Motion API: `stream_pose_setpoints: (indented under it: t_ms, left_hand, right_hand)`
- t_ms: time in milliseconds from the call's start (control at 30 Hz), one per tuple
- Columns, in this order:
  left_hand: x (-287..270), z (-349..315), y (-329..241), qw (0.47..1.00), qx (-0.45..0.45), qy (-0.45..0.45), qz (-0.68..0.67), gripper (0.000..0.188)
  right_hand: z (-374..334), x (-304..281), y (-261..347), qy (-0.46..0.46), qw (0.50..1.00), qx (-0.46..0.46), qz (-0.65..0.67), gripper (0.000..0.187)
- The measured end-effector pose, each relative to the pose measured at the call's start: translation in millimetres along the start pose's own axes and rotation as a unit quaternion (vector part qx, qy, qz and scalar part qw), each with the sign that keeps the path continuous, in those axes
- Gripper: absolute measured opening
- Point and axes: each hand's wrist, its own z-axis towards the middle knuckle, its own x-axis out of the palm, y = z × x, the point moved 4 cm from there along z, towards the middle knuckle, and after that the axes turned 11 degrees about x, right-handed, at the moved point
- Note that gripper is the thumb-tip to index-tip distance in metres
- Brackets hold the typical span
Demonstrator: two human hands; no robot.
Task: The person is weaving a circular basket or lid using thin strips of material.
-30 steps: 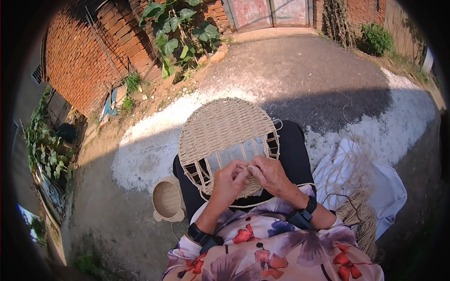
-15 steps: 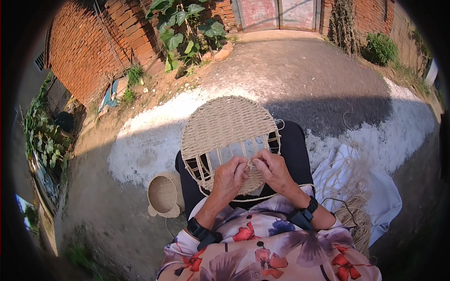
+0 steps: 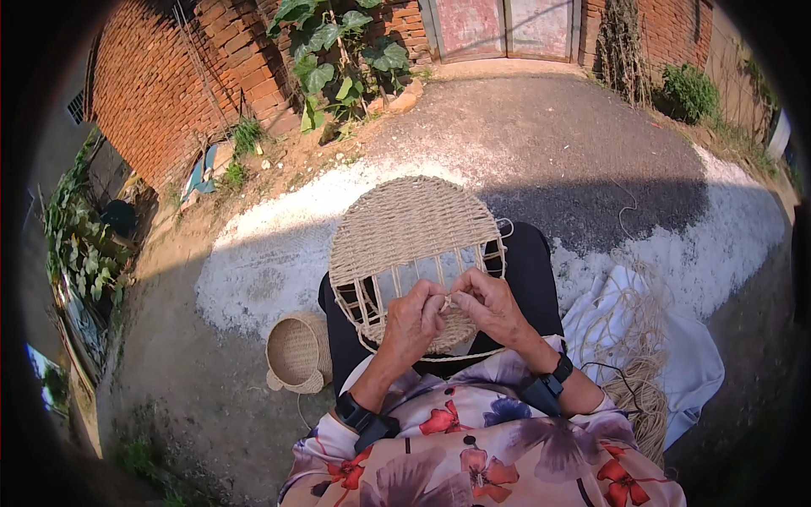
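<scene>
A round, partly woven cord piece (image 3: 414, 221) lies across my lap, its far half densely woven and its middle showing bare parallel strands. Over its near part, my left hand (image 3: 412, 319) and my right hand (image 3: 486, 304) meet with fingertips pinched close together. Between them is a small bit of beige cord (image 3: 448, 302), mostly covered by the fingers. A patch of finished weave (image 3: 456, 329) shows just below the hands. One loose length of cord (image 3: 481, 358) runs along the near rim toward my right forearm.
A small round woven basket (image 3: 297, 351) stands on the ground by my left leg. To my right, a tangled heap of beige cord (image 3: 638, 380) lies on a white cloth (image 3: 693, 355). Farther off are a brick wall (image 3: 169, 93), leafy plants (image 3: 317, 72) and a double door (image 3: 507, 29).
My hands stay pinched together at nearly the same spot, with only slight finger movement. The whole view has shifted very slightly.
</scene>
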Motion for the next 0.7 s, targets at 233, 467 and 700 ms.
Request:
stream_pose_setpoints:
  t_ms: [233, 467, 700]
  left_hand:
    - [-8, 1, 2, 0.976, -0.111, 0.014, -0.185, 0.010]
    - [-19, 0, 2, 0.995, -0.035, 0.038, -0.085, 0.012]
    - [-20, 3, -6, 0.995, 0.059, 0.042, 0.062, 0.007]
  right_hand:
    - [4, 7, 20, 0.018, 0.997, -0.074, 0.006, 0.006]
    - [12, 6, 29, -0.026, 0.971, -0.164, -0.174, 0.013]
    - [11, 17, 15, -0.077, 0.952, -0.113, -0.274, 0.026]
